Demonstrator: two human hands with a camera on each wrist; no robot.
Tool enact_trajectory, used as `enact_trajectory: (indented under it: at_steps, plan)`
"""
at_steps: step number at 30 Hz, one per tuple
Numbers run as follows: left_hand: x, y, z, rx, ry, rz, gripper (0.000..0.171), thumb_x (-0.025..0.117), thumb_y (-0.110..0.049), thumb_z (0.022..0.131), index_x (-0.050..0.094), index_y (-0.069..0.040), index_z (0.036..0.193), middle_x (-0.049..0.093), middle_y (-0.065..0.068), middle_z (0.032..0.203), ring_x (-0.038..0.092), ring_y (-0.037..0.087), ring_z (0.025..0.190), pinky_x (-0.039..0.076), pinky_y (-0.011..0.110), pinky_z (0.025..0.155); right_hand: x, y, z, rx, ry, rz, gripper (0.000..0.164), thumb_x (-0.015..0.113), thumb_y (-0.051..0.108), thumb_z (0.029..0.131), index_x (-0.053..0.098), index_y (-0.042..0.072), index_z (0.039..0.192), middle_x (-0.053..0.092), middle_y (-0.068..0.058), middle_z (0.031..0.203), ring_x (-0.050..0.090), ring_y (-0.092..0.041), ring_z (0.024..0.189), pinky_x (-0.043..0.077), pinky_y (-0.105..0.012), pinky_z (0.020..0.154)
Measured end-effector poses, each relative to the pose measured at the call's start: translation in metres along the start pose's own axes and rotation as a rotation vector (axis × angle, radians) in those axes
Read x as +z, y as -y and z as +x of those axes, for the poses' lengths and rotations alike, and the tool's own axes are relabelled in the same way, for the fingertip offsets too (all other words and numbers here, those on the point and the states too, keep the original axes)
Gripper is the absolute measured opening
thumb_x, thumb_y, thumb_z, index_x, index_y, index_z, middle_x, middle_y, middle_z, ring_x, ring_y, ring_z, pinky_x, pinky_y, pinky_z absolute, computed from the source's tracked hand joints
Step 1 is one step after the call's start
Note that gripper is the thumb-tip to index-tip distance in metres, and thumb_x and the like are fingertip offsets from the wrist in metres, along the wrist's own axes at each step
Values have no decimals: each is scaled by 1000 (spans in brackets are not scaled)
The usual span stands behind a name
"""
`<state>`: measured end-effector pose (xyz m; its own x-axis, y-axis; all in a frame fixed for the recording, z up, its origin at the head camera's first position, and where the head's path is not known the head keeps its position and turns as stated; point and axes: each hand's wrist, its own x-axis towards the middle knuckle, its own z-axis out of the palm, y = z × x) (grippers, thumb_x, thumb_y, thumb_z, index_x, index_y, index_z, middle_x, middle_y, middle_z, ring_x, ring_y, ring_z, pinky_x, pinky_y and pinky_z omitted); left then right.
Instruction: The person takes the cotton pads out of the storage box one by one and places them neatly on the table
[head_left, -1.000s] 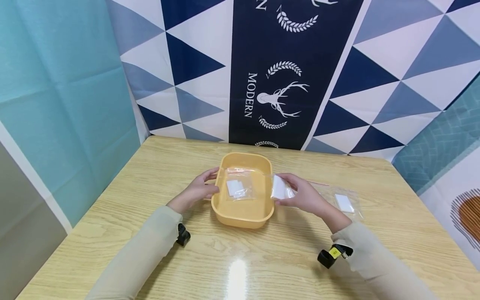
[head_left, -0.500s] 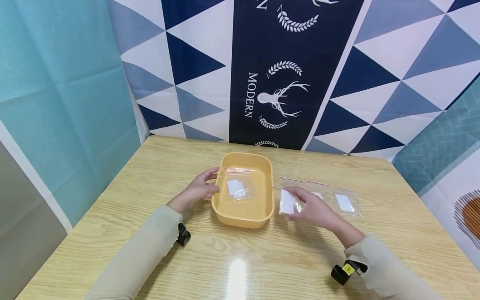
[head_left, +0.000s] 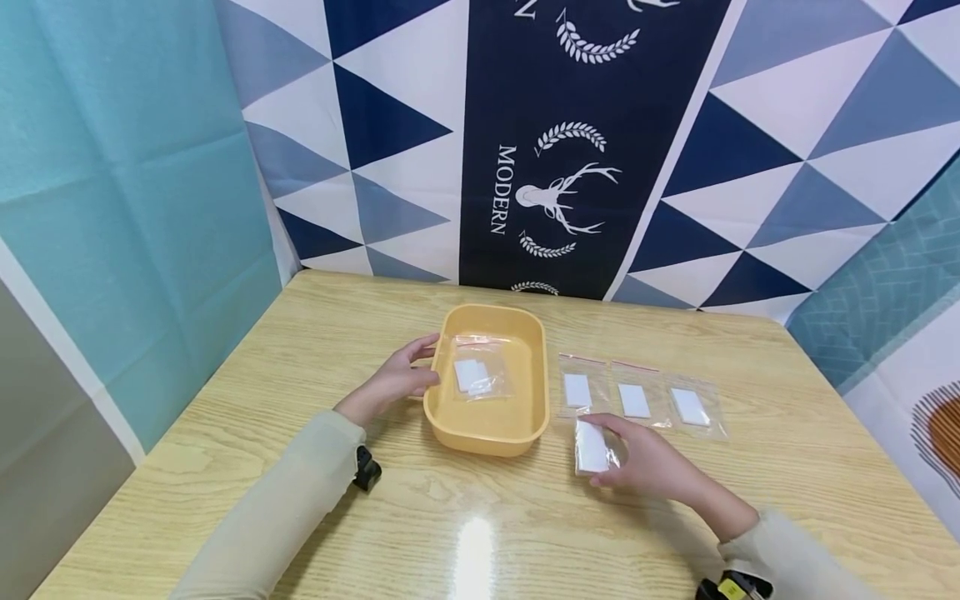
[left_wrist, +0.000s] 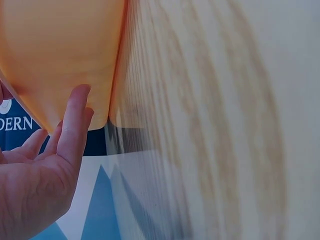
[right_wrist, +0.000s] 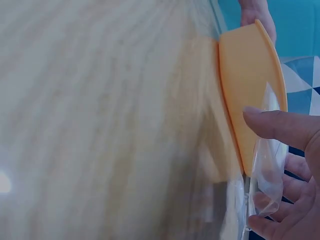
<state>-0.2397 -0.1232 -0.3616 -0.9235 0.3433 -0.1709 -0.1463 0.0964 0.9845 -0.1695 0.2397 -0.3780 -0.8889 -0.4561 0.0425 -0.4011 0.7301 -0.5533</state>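
Note:
A yellow-orange plastic basin (head_left: 487, 444) stands on the table. My left hand (head_left: 393, 379) rests against its left side, and the left wrist view shows fairly straight fingers (left_wrist: 75, 122) touching the outer wall. Inside the basin lies a clear zip bag with white pieces (head_left: 474, 377). My right hand (head_left: 652, 467) pinches another clear zip bag (head_left: 592, 447) with a white piece in it, to the right of the basin and close over the table. In the right wrist view the thumb (right_wrist: 270, 124) is on one side of this bag's film (right_wrist: 267, 165), the other fingers opposite.
Three more clear zip bags lie in a row right of the basin: one near it (head_left: 577, 390), a middle one (head_left: 633, 400) and a far right one (head_left: 690, 407), each with a white rectangle. A patterned cloth (head_left: 397, 150) hangs behind the wooden table (head_left: 420, 533).
My right hand has carried the pinched bag from the basin's right rim rightward and toward the table's front, uncovering two bags in the row. My left hand and the basin look unmoved.

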Motion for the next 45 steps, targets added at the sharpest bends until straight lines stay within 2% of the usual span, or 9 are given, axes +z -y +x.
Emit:
enact_trajectory:
  at_steps: [7,10,13,19,24,30,38,42,45]
  plan:
    - [1,2,1,3,-1,-1,77,53,7,80,20,-6,148,26,25,144,43,44,120,49,45,88,4,-6,-16,26,1,7,76,85,30,62,54,8,128,56,-14,125,48,-37,116,37,-55,97]
    - [2,2,1,-3,-1,-6,77,53,8,80,19,-6,148,26,25,145,41,43,122,49,46,89,6,-9,-18,14,17,22,76,85,27,62,54,4,128,55,-16,126,46,-38,117,36,-55,98]
    - [2,2,1,-3,-4,0,76,53,7,81,19,-6,148,26,24,145,42,43,121,49,45,88,8,-11,-18,-20,50,29,77,85,24,62,52,1,128,51,-18,130,42,-41,121,32,-57,99]
    - [1,2,0,12,-4,2,76,53,6,80,20,-5,148,27,24,145,45,43,119,50,44,88,10,-10,-19,-57,125,76,75,82,29,66,52,-1,128,35,-26,141,24,-49,130,22,-59,102]
    - [1,1,-1,12,0,8,76,53,5,80,20,-5,148,27,24,145,45,42,119,50,44,87,13,-7,-18,-72,139,67,75,79,35,72,50,-5,129,30,-31,142,20,-50,130,23,-63,100]
    - [0,2,-1,12,3,1,75,52,6,81,19,-5,148,26,25,145,43,42,121,50,44,88,18,-4,-17,-75,106,54,73,78,35,73,51,-5,128,31,-33,140,21,-52,129,20,-69,98]
    - [0,3,0,14,0,1,76,52,6,81,20,-5,148,27,25,144,43,42,121,50,44,88,19,-2,-17,-56,82,67,73,81,33,68,53,-2,126,34,-31,139,24,-51,128,21,-67,100]
    - [0,3,0,16,2,4,76,52,6,81,20,-6,148,27,25,144,44,42,120,51,43,86,18,-3,-16,-40,45,99,75,84,30,65,53,-1,126,40,-28,136,32,-49,125,23,-64,101]
    - [0,4,0,17,0,9,76,53,6,80,20,-6,148,27,24,144,44,42,120,51,42,86,15,-1,-13,-15,12,97,74,82,30,67,53,-1,127,46,-24,132,41,-45,121,29,-62,99]
